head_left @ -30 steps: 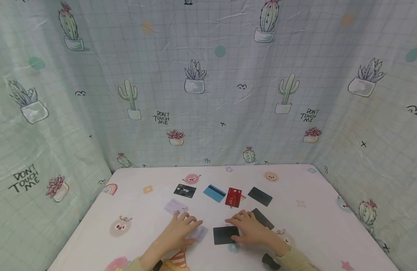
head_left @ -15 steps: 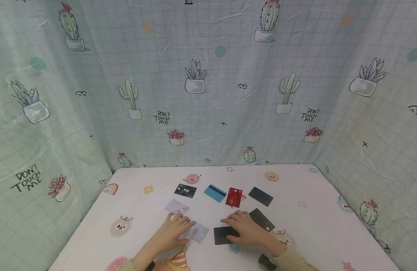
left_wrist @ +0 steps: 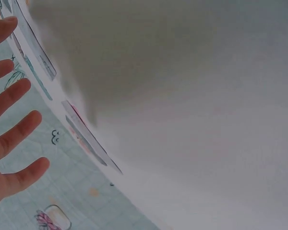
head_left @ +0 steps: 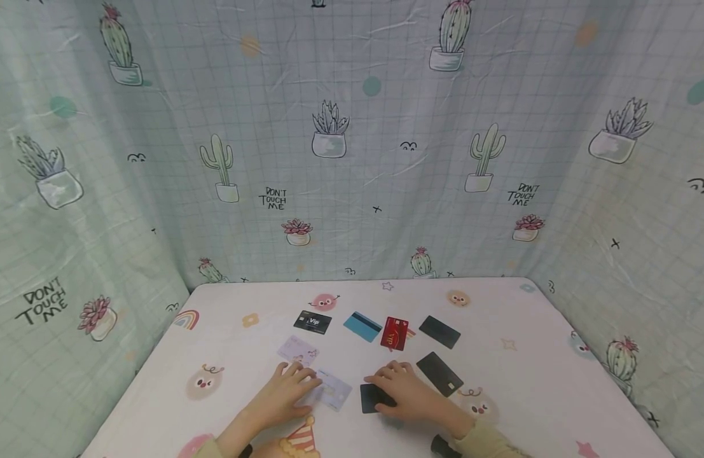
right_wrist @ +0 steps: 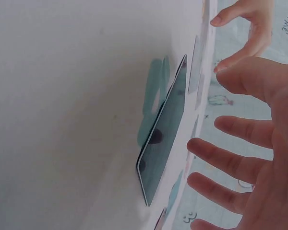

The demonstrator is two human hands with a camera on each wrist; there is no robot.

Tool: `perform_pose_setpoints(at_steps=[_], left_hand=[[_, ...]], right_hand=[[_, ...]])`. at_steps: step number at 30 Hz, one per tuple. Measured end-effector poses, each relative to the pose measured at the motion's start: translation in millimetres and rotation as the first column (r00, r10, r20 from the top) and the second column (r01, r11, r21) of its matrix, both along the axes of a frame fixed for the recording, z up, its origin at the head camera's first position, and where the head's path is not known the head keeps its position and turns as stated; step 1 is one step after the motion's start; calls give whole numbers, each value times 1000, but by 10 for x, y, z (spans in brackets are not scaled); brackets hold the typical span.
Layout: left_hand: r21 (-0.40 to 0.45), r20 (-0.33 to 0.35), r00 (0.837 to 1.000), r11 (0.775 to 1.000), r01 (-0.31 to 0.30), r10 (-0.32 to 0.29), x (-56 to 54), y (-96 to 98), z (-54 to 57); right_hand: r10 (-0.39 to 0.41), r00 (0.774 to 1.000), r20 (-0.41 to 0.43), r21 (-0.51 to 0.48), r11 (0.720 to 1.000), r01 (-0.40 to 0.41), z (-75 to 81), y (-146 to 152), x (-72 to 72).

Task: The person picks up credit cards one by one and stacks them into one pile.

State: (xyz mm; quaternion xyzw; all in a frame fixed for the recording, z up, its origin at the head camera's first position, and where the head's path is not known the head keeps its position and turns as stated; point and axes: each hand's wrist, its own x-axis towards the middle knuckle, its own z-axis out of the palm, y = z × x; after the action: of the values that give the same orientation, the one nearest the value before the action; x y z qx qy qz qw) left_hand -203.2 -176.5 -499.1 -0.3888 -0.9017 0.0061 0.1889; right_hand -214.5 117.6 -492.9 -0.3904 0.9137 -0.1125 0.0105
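My left hand (head_left: pixel 278 395) hovers open beside a pale lilac card (head_left: pixel 334 390), its fingers spread in the left wrist view. Beyond its fingertips lies a second pale card (head_left: pixel 297 350). Over a plain black card (head_left: pixel 370 399) I hold my right hand (head_left: pixel 407 393), which hides the card's right part in the head view. The right wrist view shows that black card (right_wrist: pixel 165 129) flat on the table, with the right fingers (right_wrist: pixel 230 160) spread apart from it. A dark card with a gold chip (head_left: pixel 440 374) lies just beyond the right hand.
Along the back lie a black VIP card (head_left: pixel 312 322), a blue card with a dark stripe (head_left: pixel 363 326), a red VIP card (head_left: pixel 394 334) and another dark card (head_left: pixel 440 332). A printed cloth covers the table (head_left: pixel 546 381). Patterned curtains (head_left: pixel 352 191) enclose the back and sides.
My left hand has drawn back to the left, uncovering more of the nearer pale card. My right hand has shifted left over the black card, exposing the chip card behind it. Cards stay put.
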Motion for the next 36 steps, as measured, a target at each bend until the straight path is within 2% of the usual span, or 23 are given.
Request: perform_pose_setpoints(at_steps=[4, 8, 12, 17, 23, 32, 36], left_hand=[[3, 37, 999, 1000, -14, 14, -15, -28, -2], [1, 116, 992, 999, -45, 45, -36, -56, 13], [3, 154, 987, 999, -47, 46, -65, -83, 12], [4, 123, 992, 1000, -29, 28, -101, -105, -5], [-12, 63, 998, 1000, 0, 1, -115, -126, -53], [-59, 56, 998, 998, -1, 4, -152, -145, -68], [-81, 42, 999, 997, 6, -3, -186, -146, -79]], right_hand=[[-1, 1000, 8, 17, 1000, 1, 8, -46, 5], [2, 1000, -2, 24, 1000, -2, 27, -95, 6], [5, 1000, 17, 8, 1000, -5, 37, -142, 13], [10, 1000, 15, -15, 1000, -10, 27, -199, 22], [9, 1000, 9, 23, 1000, -9, 21, -277, 36], [19, 1000, -19, 48, 999, -18, 71, -393, 71], [-3, 1000, -17, 58, 998, 4, 60, -462, 80]])
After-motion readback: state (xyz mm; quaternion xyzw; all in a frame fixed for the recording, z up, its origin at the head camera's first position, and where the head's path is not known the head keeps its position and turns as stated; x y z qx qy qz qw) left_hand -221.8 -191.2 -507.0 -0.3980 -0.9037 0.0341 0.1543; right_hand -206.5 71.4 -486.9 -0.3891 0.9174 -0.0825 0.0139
